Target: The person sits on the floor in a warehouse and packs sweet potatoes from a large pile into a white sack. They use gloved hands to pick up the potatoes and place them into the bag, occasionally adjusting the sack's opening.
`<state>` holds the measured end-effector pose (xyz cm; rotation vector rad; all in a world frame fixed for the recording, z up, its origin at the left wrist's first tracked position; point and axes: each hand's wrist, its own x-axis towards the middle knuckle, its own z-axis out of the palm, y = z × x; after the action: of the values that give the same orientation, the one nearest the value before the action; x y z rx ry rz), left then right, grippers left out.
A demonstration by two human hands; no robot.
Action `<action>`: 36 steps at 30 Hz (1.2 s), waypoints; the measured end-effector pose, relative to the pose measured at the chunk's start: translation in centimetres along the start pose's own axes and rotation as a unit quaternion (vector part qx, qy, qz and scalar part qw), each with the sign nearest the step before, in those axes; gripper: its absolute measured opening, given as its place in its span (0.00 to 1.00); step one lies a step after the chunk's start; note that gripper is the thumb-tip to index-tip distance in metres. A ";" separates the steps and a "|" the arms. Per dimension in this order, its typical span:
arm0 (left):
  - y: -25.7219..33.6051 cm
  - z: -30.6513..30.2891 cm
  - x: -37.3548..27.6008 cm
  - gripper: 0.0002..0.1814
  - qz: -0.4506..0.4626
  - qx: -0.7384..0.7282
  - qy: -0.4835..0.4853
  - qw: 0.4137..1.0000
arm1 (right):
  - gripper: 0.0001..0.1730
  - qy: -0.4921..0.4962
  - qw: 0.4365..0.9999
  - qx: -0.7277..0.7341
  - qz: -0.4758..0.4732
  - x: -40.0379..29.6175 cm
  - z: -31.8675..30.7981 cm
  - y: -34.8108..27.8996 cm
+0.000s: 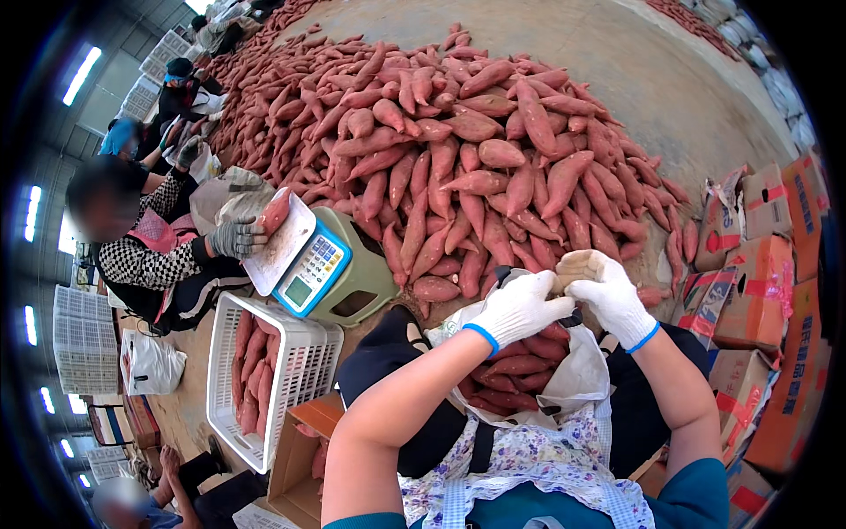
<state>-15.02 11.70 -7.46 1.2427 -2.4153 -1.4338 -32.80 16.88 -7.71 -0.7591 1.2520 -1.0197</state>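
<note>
Both my hands wear white knitted gloves with blue cuffs. They meet above a white bag (585, 373) that stands between my knees, its mouth spread wide. My left hand (519, 314) reaches in with fingers curled towards the right one. My right hand (605, 294) is bent inward, its tan palm side partly showing. Whether anything lies between the fingers is hidden. Red-skinned sweet potatoes (515, 366) fill the bag below the hands. A dark strip (572, 319) shows just under the fingers. Beyond the hands rises a large heap of sweet potatoes (489, 152).
On my left, a digital scale (316, 268) rests on a green plastic stool (370, 284). A co-worker's grey-gloved hand (239, 238) holds a sweet potato (274, 213) at its pan. Nearby are a white crate (324, 370) and an open carton (291, 479). Cardboard boxes (753, 291) line my right.
</note>
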 end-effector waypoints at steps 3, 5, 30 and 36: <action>0.2 0.7 0.6 0.25 0.034 0.038 0.027 0.998 | 0.24 0.010 1.000 0.015 0.001 -0.3 -0.2 -0.3; 0.3 0.8 0.7 0.22 0.064 0.041 0.028 0.997 | 0.24 0.010 1.000 0.016 -0.018 -0.4 -0.7 0.0; -1.7 1.7 -0.4 0.16 0.077 0.006 0.037 0.996 | 0.32 -0.082 0.993 -0.009 -0.083 0.8 -0.7 4.9; -2.1 2.1 0.4 0.18 -0.006 -0.018 0.034 0.999 | 0.32 -0.104 0.993 0.022 -0.058 1.3 -1.4 5.5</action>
<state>-14.94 12.39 -10.35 1.2773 -2.3314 -1.4078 -33.08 17.85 -13.41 -0.8889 1.0135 -1.0301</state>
